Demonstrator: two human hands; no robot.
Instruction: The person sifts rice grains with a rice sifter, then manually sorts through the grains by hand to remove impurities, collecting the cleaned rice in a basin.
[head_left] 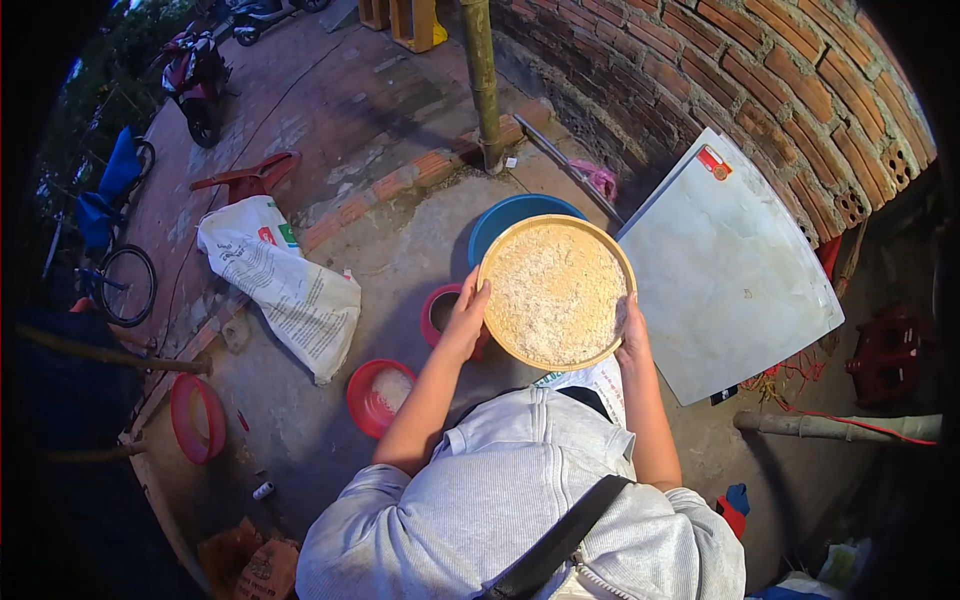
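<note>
A round woven tray (556,291) with pale grain-like flakes spread over it is held in front of my body. My left hand (466,315) grips its left rim, thumb on top. On the right rim, my right hand (632,332) has its thumb on the upper side and its other fingers hidden beneath. Behind the tray, partly covered by it, sits a blue basin (487,226) on the ground. A red bowl (432,300) with dark contents is beside my left hand. Lower left stands another red bowl (366,408) with whitish grains.
A white sack (290,290) lies at the left, near a red basin (180,418) tilted on its side. A grey panel (730,280) leans by the brick wall (700,90) at the right. Bamboo poles (482,90) stand and jut in; motorbikes are at the upper left.
</note>
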